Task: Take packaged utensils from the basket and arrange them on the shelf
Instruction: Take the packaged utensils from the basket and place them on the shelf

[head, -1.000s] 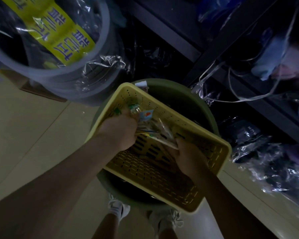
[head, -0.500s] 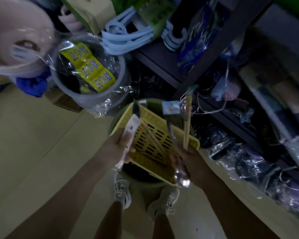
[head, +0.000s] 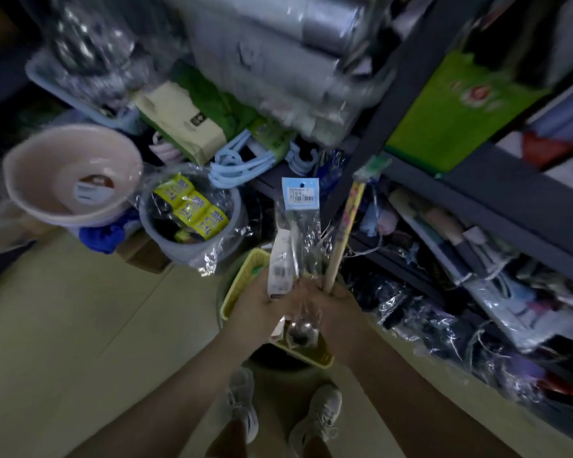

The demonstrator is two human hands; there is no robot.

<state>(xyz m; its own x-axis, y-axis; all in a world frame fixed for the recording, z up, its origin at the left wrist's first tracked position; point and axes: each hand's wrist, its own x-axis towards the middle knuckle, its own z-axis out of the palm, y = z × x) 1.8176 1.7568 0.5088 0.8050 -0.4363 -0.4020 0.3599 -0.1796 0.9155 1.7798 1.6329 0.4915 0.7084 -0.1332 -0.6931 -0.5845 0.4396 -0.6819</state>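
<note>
Left hand (head: 262, 305) grips a white flat utensil pack (head: 281, 266); right hand (head: 339, 309) grips a clear-bagged spoon (head: 300, 246) with blue header card plus a chopstick pack (head: 343, 233), all held upright, hands touching side by side. Change: a second ago both hands were down in the yellow basket (head: 242, 282); now the packs are lifted clear above it and the view has swung up to the dark shelf (head: 477, 196), just beyond the right hand. Judgement: pick done, placing comes next. Count: three packs in hand, one basket, sitting on a green basin below the hands. Left of the hands: one clear wrapped bucket (head: 192, 223), one pink basin (head: 70, 173).
</note>
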